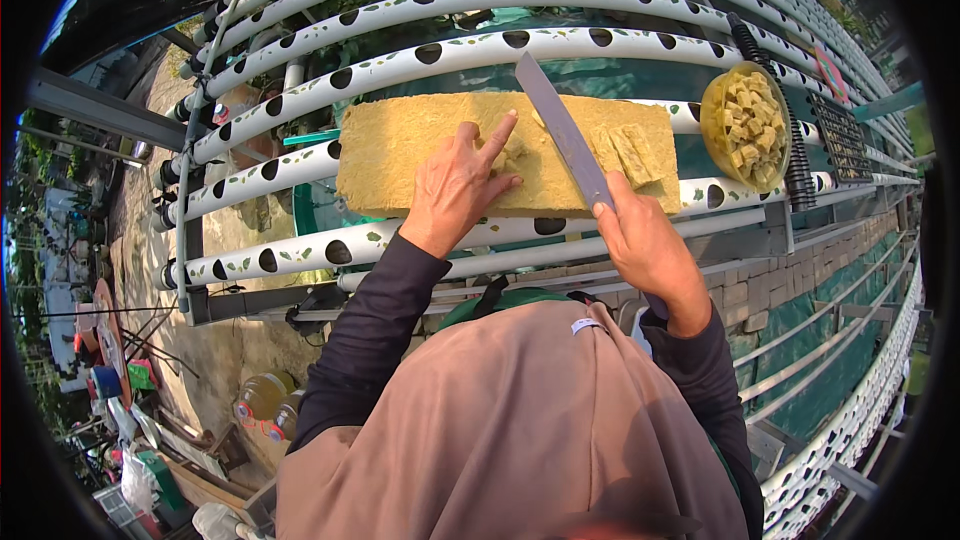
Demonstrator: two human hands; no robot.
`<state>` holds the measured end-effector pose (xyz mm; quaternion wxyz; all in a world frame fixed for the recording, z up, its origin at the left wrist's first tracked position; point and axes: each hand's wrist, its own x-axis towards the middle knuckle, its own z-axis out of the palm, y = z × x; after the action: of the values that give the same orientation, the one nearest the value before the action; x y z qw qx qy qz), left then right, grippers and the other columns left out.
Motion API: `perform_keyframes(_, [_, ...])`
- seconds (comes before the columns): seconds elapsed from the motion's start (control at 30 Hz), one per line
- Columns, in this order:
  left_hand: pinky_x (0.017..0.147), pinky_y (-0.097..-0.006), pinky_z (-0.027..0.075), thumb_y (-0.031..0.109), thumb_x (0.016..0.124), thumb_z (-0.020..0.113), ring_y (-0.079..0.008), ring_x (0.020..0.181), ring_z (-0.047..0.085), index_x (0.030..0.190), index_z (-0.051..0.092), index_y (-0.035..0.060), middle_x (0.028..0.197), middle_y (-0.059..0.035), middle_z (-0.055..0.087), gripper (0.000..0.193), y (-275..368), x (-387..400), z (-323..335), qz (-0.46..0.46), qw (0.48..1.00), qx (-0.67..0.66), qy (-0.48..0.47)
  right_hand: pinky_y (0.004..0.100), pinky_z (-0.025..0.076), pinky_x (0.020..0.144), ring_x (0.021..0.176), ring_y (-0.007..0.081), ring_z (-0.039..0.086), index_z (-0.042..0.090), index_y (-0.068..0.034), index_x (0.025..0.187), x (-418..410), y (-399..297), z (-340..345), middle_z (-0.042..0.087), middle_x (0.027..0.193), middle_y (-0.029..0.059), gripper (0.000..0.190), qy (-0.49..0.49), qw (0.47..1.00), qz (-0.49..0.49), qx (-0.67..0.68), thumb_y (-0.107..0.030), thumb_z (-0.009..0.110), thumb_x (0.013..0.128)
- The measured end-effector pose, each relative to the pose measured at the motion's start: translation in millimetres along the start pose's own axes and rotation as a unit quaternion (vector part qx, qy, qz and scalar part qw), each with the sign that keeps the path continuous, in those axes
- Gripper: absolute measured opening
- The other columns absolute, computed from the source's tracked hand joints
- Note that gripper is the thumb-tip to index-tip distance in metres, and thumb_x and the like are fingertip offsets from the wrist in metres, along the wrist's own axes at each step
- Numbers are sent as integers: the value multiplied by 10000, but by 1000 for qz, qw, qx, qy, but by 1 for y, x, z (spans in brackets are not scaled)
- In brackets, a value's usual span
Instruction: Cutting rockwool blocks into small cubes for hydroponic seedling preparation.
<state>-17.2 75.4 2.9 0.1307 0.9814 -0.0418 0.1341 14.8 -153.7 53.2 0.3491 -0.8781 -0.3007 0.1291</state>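
Observation:
A long yellow rockwool slab (390, 150) lies across white pipes in front of me. My left hand (469, 172) rests on its middle with the fingers apart, beside small rockwool pieces (512, 154) that it partly hides. My right hand (649, 240) is closed round the near end of a long flat blade (562, 127), whose handle is mostly hidden. The blade slants over the slab, its far end beyond the slab's back edge. To the right of the blade, cut rockwool strips (630, 154) lie on the slab. A yellowish bowl (712, 127) of rockwool cubes stands farther right.
White hydroponic pipes (465, 49) with round holes and leaf patterns run crosswise beneath and beyond the slab. A black corrugated hose (800, 165) passes beside the bowl, near a black seedling tray (840, 139). Large bottles (264, 395) stand on the ground at lower left.

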Motion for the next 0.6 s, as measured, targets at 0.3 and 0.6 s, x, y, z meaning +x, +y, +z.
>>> perform_keyframes(0.3, [629, -371, 495, 158, 841, 646, -293, 727, 624, 1006, 646, 61, 877, -120, 589, 191, 11, 28, 6, 13, 997, -64, 43, 541, 383, 572, 680, 486, 549, 396, 25, 955, -36, 34, -44, 535, 649, 293, 148, 41, 998, 26, 27, -86, 479, 903])
perform_keyframes(0.6, [635, -359, 471, 173, 859, 663, -297, 692, 602, 995, 667, 27, 830, -139, 615, 199, 140, 107, 9, -2, 958, -283, 52, 511, 384, 557, 668, 481, 543, 419, 13, 949, -88, 110, -119, 543, 649, 266, 136, 141, 985, 93, 41, -101, 482, 913])
